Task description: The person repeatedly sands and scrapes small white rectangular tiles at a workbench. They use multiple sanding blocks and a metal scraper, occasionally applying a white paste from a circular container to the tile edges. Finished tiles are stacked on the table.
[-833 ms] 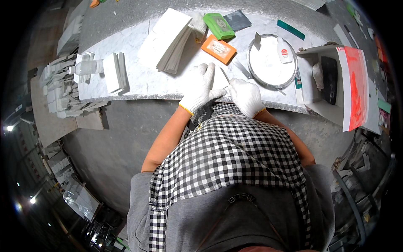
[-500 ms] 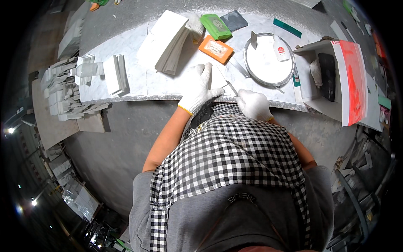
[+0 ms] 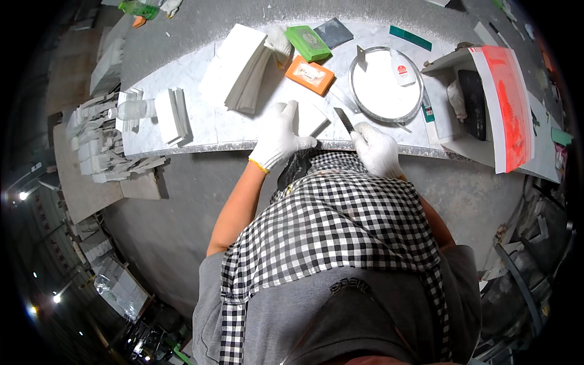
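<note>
A white glove covers my left hand (image 3: 277, 135), which lies flat on a white tile (image 3: 311, 119) at the table's front edge. Its thumb is spread from the fingers, toward the right. My right hand (image 3: 378, 149), also gloved, is closed round a narrow dark blade (image 3: 344, 119); whether this is a file or a knife I cannot tell. The blade points up and away, just right of the tile and apart from it. Beyond the tile lie an orange block (image 3: 310, 75) and a green block (image 3: 308, 44). A stack of white tiles (image 3: 234, 70) leans beyond my left hand.
A round pan of white material (image 3: 386, 91) with a metal rim stands right, a small white box (image 3: 402, 68) on it. Farther right is an open carton (image 3: 447, 121). A plastic bottle (image 3: 135, 110) and a smaller tile stack (image 3: 169, 117) are at left.
My right hand has drawn the blade away from the tile's edge, slightly right, and turned it so its dark flat side shows. The left hand has shifted slightly left and toward me.
</note>
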A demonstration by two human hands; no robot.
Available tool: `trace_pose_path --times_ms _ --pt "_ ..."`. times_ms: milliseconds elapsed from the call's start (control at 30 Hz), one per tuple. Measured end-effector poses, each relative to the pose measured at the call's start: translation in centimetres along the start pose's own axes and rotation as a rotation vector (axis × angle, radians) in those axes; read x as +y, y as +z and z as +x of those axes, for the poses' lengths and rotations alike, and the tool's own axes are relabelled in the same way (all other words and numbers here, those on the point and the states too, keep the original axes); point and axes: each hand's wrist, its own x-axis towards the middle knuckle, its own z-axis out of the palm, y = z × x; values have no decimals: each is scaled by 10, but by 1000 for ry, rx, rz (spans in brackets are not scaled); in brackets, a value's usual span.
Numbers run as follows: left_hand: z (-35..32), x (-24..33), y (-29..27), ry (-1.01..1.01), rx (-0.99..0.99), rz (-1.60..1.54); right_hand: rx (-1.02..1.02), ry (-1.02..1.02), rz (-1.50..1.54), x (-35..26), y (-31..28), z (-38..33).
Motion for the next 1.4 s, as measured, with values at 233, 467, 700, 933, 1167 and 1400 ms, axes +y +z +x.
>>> trace_pose_path --times_ms 233,467,700,933,1167,1400 --pt "-16 -6 3 -191 -149 -1035 -109 161 206 -30 -3 21" --pt "-22 11 0 -203 -171 -1270 -136 183 314 -34 2 30" --pt "-23 -9 24 -277 -262 -1541 -130 101 414 -37 -2 28" --pt "-25 0 22 -500 -240 -1828 -159 292 583 -51 -10 26" --pt "-27 7 19 -363 -380 -1948 -129 162 425 -29 3 28" --pt "-27 8 2 -433 -241 -1360 -136 296 594 -43 -5 27"
